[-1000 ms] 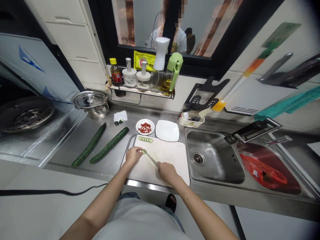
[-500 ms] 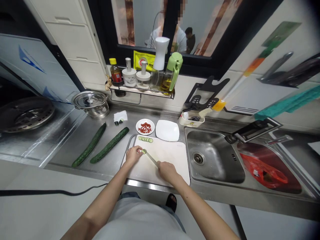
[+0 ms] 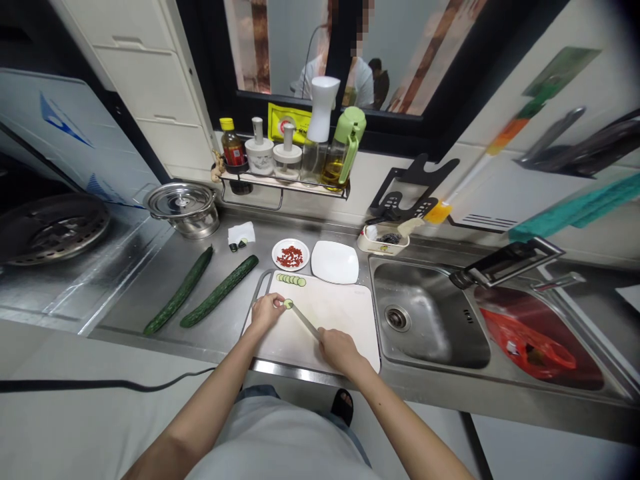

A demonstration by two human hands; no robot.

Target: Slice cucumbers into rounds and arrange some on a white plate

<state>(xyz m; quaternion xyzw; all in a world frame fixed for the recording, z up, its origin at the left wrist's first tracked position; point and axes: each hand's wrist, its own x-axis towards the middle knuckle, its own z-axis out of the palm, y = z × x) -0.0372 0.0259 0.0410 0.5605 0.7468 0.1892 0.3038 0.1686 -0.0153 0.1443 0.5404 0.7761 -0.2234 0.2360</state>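
My left hand [image 3: 267,312] is closed, thumb and fingertips pinching the edge of a cucumber slice [image 3: 288,304] just above the cutting board [image 3: 345,303]. My right hand [image 3: 338,348] grips the handle of a knife [image 3: 307,323], its fingers wrapped round. The blade points up and left, its tip touching or very close to the slice. At the board's far left lies an overlapping row of pale green cucumber slices [image 3: 291,280]. Two whole cucumbers rest left of the board, the nearer one [image 3: 220,291] and the farther one [image 3: 180,290].
Behind the board stand a plate of chopped red pieces [image 3: 291,254] and a white square plate [image 3: 335,261]. A steel pot [image 3: 185,210] is at the back left. The sink [image 3: 425,320] borders the board's right side. A condiment rack [image 3: 285,183] overhangs the counter's back.
My right hand has shifted slightly right and toward me with the knife. My left hand and the slice have hardly moved.
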